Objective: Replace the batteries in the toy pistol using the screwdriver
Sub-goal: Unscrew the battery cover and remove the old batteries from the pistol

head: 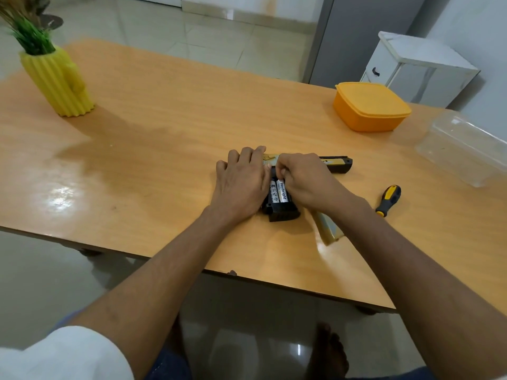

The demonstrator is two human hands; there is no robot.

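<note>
The black and gold toy pistol (336, 164) lies flat on the wooden table (164, 149), its grip pointing toward me with the battery bay open. Two white batteries (279, 191) sit side by side in the grip. My left hand (241, 182) presses flat on the pistol's left side and holds it still. My right hand (304, 181) pinches the top end of the right battery with its fingertips. The yellow and black screwdriver (389, 200) lies to the right on the table, untouched. A gold strip, perhaps the battery cover (327, 229), lies partly under my right forearm.
A yellow ribbed vase with a plant (59, 78) stands at the far left. An orange lidded box (370, 106) and a clear plastic container (463, 149) sit at the far right. The table's near edge (274, 282) runs below my forearms.
</note>
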